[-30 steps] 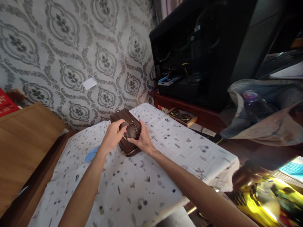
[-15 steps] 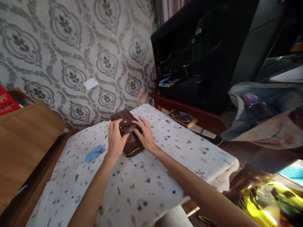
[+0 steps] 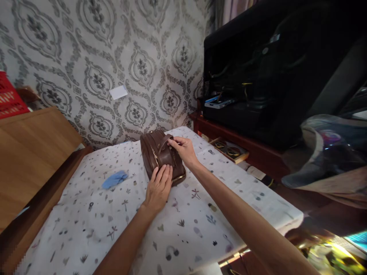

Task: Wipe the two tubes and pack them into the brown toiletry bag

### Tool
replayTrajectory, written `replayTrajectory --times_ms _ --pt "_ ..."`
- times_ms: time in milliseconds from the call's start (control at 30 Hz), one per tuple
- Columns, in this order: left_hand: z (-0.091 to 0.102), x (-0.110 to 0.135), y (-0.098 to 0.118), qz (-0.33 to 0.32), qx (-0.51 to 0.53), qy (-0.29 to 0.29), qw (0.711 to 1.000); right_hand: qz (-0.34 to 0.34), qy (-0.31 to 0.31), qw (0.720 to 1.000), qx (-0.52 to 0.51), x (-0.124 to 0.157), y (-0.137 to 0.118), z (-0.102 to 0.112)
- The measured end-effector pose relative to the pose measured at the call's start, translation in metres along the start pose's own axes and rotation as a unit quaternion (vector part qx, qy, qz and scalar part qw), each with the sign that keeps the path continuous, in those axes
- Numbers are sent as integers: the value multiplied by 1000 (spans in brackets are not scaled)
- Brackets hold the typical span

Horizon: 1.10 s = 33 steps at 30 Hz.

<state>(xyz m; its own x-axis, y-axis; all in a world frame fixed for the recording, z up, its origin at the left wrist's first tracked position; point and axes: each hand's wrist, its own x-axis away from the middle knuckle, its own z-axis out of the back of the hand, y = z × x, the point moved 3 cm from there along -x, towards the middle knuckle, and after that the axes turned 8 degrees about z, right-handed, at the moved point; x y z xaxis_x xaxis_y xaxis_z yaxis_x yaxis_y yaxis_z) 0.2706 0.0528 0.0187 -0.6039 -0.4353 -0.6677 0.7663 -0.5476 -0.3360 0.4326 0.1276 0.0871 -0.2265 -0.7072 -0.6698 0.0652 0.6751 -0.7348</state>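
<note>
A brown leather bag (image 3: 150, 152) with gold zippers stands on a white cloth (image 3: 120, 221) printed with small figures. My right hand (image 3: 185, 151) pinches the short brown strap (image 3: 165, 142) of the bag between thumb and fingers. Against the near side of the bag lies my left hand (image 3: 160, 187), palm down, its fingers stretched out over the leather by a zipper. Part of the bag's near face is hidden beneath that hand. A light blue cloth-like piece (image 3: 115, 179) lies to the left of the bag, apart from both hands.
Patterned wallpaper with a white switch plate (image 3: 118, 92) rises behind. At the right stands a large black screen (image 3: 243, 76) above a small open drawer (image 3: 229, 149). A wooden panel (image 3: 34, 152) borders the left side, with a red bag (image 3: 10, 97) on top.
My right hand has taken hold of the strap, which now stands raised. My left hand has moved from the bag's left top to its near side. The view has shifted left.
</note>
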Motion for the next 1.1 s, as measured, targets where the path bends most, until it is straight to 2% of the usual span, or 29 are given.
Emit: replayTrajectory --times_ms 167,300,600,1100 --pt "3 5 -1 -3 -2 21 1000 -28 12 998 -50 7 -4 2" --pt "8 7 -1 15 -11 38 999 -19 26 999 -30 16 -7 5" --pt "1 10 0 10 -30 24 999 -30 49 997 -54 25 -6 8" --pt "-2 12 0 13 -34 8 999 -35 50 997 -47 26 -12 5"
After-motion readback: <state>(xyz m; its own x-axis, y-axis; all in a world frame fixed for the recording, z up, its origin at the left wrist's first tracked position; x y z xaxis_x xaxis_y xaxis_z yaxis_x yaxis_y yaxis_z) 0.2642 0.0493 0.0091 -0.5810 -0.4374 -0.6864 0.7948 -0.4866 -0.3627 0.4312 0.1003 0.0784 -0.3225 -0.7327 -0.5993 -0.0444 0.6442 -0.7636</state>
